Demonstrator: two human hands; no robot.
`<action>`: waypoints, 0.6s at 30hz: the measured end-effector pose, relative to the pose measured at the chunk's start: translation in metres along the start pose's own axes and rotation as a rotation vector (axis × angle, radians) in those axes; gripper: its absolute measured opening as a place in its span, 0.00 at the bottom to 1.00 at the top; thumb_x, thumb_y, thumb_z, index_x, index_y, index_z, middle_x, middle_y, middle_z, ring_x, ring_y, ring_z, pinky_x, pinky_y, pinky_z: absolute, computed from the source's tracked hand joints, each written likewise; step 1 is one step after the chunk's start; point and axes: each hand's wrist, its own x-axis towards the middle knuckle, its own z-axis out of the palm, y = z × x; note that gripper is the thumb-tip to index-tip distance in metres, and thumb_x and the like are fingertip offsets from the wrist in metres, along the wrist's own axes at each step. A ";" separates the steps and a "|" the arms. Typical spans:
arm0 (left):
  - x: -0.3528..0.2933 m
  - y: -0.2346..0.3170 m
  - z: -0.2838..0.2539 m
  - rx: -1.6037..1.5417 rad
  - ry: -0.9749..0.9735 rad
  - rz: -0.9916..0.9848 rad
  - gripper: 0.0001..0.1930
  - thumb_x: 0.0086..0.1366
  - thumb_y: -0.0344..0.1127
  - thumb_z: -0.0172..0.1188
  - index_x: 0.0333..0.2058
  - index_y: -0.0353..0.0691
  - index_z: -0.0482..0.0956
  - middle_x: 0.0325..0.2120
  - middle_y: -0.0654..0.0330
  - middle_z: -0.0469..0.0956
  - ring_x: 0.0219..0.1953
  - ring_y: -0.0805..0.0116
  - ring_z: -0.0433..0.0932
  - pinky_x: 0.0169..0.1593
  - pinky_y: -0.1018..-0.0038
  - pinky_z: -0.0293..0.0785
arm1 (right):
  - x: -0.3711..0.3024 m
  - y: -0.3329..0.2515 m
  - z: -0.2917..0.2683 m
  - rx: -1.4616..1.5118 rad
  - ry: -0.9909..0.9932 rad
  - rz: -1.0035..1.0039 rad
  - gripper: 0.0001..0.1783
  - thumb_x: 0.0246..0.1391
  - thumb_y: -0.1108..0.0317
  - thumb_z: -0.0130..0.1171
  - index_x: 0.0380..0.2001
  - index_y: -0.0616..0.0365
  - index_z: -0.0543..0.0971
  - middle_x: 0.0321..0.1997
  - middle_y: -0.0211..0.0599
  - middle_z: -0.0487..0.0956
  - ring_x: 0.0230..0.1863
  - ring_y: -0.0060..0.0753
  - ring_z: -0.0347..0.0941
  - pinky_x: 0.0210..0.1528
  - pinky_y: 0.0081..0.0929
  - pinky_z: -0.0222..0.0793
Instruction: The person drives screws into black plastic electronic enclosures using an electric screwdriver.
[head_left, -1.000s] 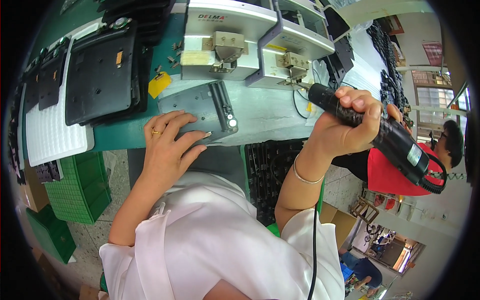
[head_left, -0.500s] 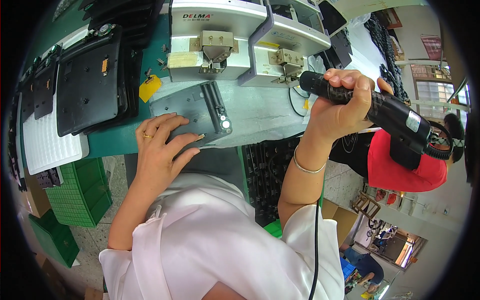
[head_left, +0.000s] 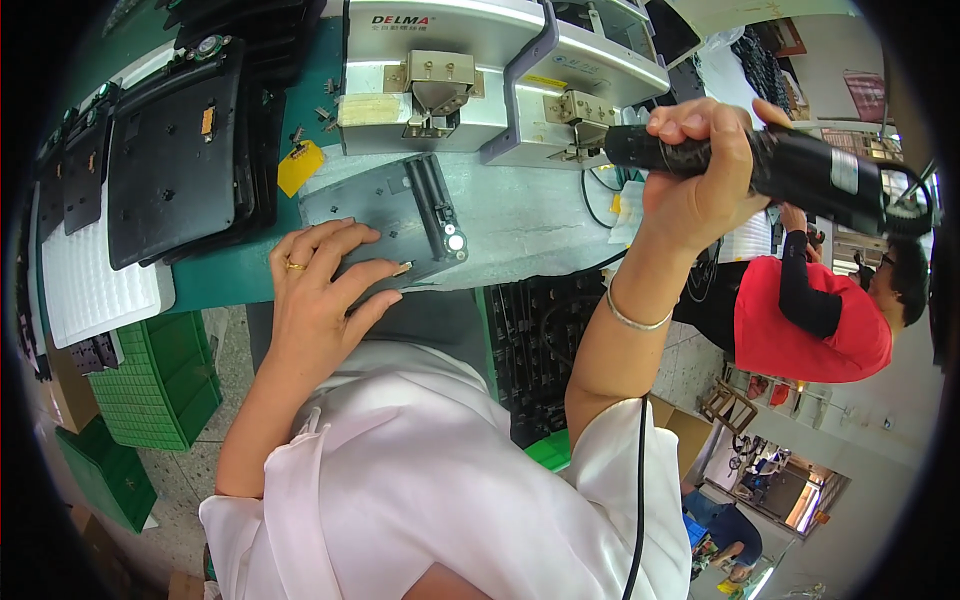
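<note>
A dark grey plastic panel (head_left: 385,205) lies tilted on the bench in front of me, with a ridged bar and a round light-coloured part along its right side. My left hand (head_left: 322,265) rests on its near left corner, fingers spread and thumb by the near edge. A small orange-brown piece shows at the index fingertip; I cannot tell what it is. Raised to the right, my right hand (head_left: 705,170) is wrapped round a black electric screwdriver (head_left: 815,178), held nearly level above the bench. The bit end is not visible.
Two grey screw feeder machines (head_left: 500,135) stand behind the panel. Similar black panels (head_left: 175,160) are stacked at left, near a yellow tag (head_left: 299,168). Green crates (head_left: 160,385) sit below left. A cable (head_left: 640,500) hangs by my right arm. A person in red (head_left: 815,320) works at right.
My right hand has moved slightly right and the screwdriver has swung closer to level. The left hand and the panel stay in place. The person in red has turned and lifted the head.
</note>
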 end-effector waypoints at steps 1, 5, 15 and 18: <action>0.000 -0.001 0.000 -0.003 -0.002 0.001 0.14 0.49 0.40 0.70 0.36 0.48 0.81 0.46 0.62 0.76 0.55 0.58 0.69 0.58 0.60 0.56 | 0.004 0.001 0.000 -0.004 -0.032 0.037 0.21 0.52 0.80 0.57 0.47 0.64 0.62 0.19 0.39 0.73 0.16 0.29 0.70 0.24 0.31 0.75; -0.002 -0.001 0.000 -0.011 0.006 0.004 0.14 0.49 0.39 0.70 0.36 0.49 0.81 0.47 0.63 0.75 0.55 0.59 0.68 0.58 0.59 0.55 | 0.016 0.006 0.003 -0.002 -0.040 0.143 0.18 0.52 0.79 0.59 0.44 0.64 0.64 0.19 0.39 0.73 0.15 0.29 0.70 0.23 0.30 0.75; -0.006 -0.005 -0.003 -0.081 -0.010 -0.037 0.15 0.47 0.38 0.70 0.36 0.48 0.80 0.48 0.64 0.74 0.56 0.59 0.67 0.59 0.59 0.54 | -0.016 -0.019 0.005 0.103 -0.011 0.251 0.21 0.55 0.73 0.54 0.51 0.55 0.62 0.20 0.35 0.68 0.18 0.28 0.65 0.23 0.32 0.68; -0.003 -0.006 0.000 -0.112 -0.012 -0.026 0.15 0.47 0.37 0.69 0.36 0.49 0.80 0.49 0.65 0.73 0.56 0.60 0.67 0.59 0.59 0.54 | -0.051 -0.032 0.021 0.295 -0.150 0.342 0.21 0.56 0.69 0.51 0.53 0.52 0.62 0.20 0.32 0.65 0.19 0.27 0.63 0.22 0.31 0.66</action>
